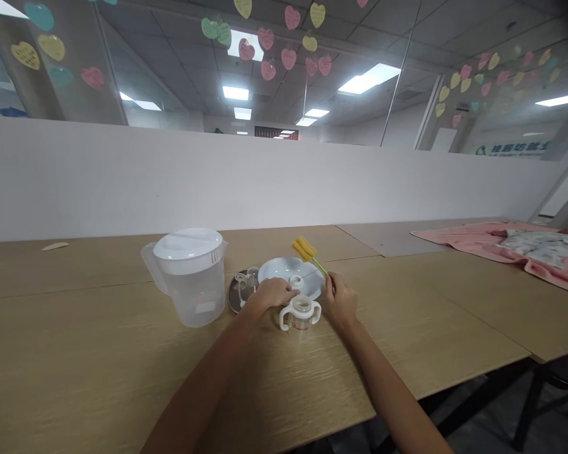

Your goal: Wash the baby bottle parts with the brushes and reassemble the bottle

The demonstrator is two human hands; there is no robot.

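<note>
wood-toned table [416, 309], light brown, faintly grained, with thin seams between boards and a greyer section towards the back right. behind it, a low white wall [265, 183] running the full width, topped by glass [170, 69]. ceiling panels and bright rectangular lights [370, 78] showing in the glass. heart-shaped notes [288, 59] stuck across the glass in pink, yellow and green, some bearing handwriting too small to read. at far right, a sign [519, 149] with large dark chinese characters, too blurred to read with certainty. red lettering on the front of the bottle [301, 320], likewise too small to make out.

bottle upright on the table, just in front of the basin [265, 271], open-mouthed, with a white handle on each side. in the basin, a small white cap [296, 282]. right hand [341, 301] closed round the green handle of the brush [304, 248], yellow sponge head raised above the basin. left hand [275, 292] at the near left of the basin, fingertips by the cap; cannot tell whether pinching or only touching. to the left, a dark plate [232, 304] holding clear parts [252, 277], then a lidded jug [196, 287]. at right, a pink cloth [468, 236], spread out.
</note>
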